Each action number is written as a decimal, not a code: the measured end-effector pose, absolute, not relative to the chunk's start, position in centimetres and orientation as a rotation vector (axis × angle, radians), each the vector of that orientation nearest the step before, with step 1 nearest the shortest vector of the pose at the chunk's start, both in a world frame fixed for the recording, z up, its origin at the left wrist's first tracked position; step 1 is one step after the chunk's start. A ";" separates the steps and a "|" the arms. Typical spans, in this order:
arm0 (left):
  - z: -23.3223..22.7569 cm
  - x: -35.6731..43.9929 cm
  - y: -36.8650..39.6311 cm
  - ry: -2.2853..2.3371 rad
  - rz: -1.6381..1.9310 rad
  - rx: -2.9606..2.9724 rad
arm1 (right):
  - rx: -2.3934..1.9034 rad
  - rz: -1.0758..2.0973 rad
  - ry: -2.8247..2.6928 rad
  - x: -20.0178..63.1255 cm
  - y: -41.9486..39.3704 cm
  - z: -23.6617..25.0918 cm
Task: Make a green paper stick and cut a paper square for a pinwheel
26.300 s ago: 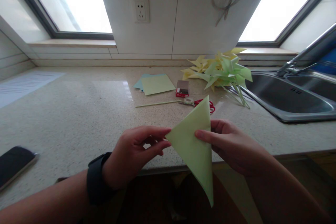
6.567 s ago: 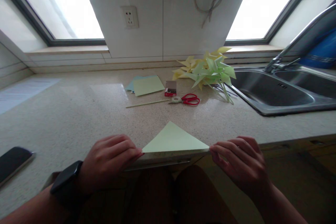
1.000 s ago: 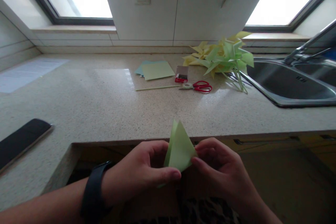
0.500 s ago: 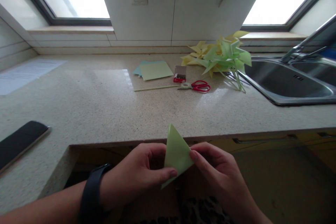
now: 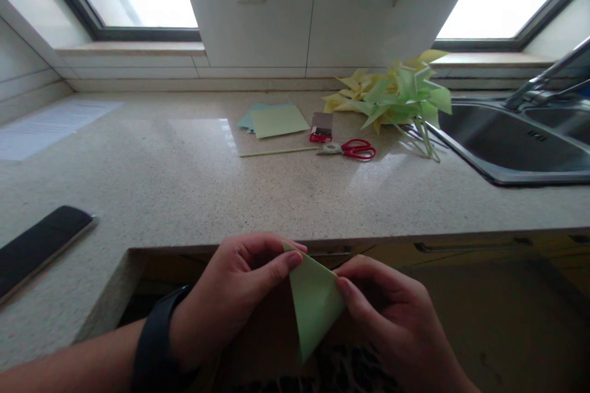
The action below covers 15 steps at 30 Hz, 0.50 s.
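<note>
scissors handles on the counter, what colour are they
Red. The scissors lie on the counter, seen best in the head view.

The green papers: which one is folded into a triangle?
The green triangle pinched between the left hand and right hand, below the counter edge. The green sheet lies flat and unfolded on the counter.

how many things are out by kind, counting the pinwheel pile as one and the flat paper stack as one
folded green paper, in left hand and right hand: 1
pinwheel pile: 1
flat paper stack: 1
red scissors: 1
small box: 1
thin stick: 1
phone: 1
total: 7
</note>
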<state>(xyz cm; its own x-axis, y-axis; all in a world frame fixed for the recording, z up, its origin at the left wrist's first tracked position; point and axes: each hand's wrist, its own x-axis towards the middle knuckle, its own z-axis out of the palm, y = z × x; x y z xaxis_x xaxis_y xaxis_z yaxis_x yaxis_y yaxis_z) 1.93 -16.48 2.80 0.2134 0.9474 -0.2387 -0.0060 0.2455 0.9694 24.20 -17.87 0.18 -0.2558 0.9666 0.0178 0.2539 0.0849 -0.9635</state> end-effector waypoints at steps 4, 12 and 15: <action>2.8 2.0 -16.5 1.131 0.884 1.072 | -1.230 1.236 -1.587 24.0 -17.9 0.1; 2.9 1.8 -16.6 1.126 0.881 1.078 | -1.217 1.213 -1.602 24.3 -18.0 0.0; 2.8 1.9 -16.6 1.130 0.882 1.091 | -1.218 1.215 -1.606 24.3 -18.0 -0.1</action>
<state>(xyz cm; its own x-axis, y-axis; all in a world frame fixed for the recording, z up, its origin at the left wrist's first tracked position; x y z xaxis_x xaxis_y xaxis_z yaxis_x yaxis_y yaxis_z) 1.88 -16.61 2.79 0.2218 0.9435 -0.2462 -0.0095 0.2545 0.9670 24.33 -18.01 -0.09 -0.2485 0.9682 0.0284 0.2365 0.0891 -0.9675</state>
